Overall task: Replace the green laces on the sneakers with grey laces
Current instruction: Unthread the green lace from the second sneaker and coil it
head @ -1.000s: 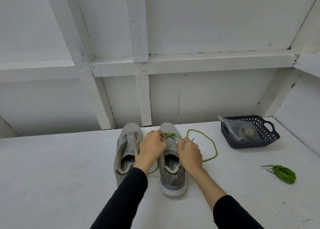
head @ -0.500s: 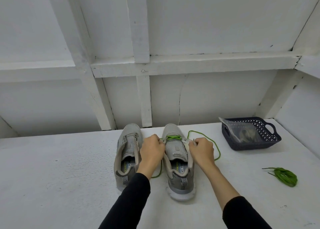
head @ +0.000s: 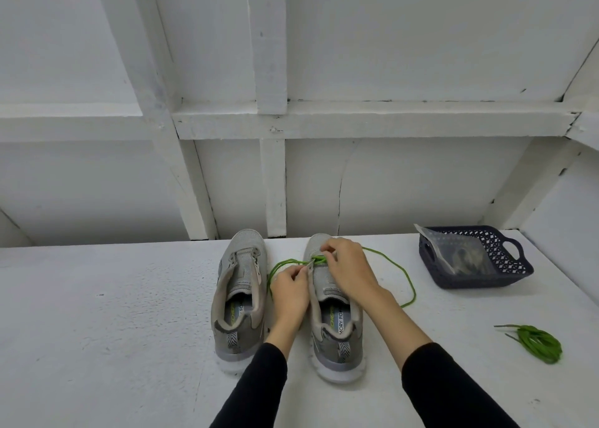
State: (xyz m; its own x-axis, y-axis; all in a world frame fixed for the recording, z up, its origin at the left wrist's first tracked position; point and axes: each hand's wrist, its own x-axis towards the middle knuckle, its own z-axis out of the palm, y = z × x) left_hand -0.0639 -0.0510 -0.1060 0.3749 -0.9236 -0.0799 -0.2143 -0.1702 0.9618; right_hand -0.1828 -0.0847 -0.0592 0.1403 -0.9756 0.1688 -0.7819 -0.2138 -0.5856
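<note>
While only the head view is given, it shows both sneakers side by side, toes pointing away, on the white surface (head: 97,314). Left sneaker (head: 238,295) has no lace in it; right sneaker (head: 334,311) holds the green lace (head: 406,278) only at the eyelets nearest the toe, its loose ends trailing off to both sides. Left hand (head: 290,290) has its fingers curled, pinching the lace at the shoe's left eyelet edge; right hand (head: 345,272) has its fingers bent over the crossing, pinching the strand there. Lace looks thin, light, floppy w/ no stiffness, so prob. best taken right next to an eyelet & drawn straight out; pulling far along would just gather slack. Shoe upper looks soft, may lift or skid, so one hand should steady it. Another removed green lace (head: 538,341) lies bundled at the right, well apart. Dark basket (head: 518,273) at back right holds a clear bag (head: 453,252); its contents look greyish, perhaps the grey laces, can't tell.
</note>
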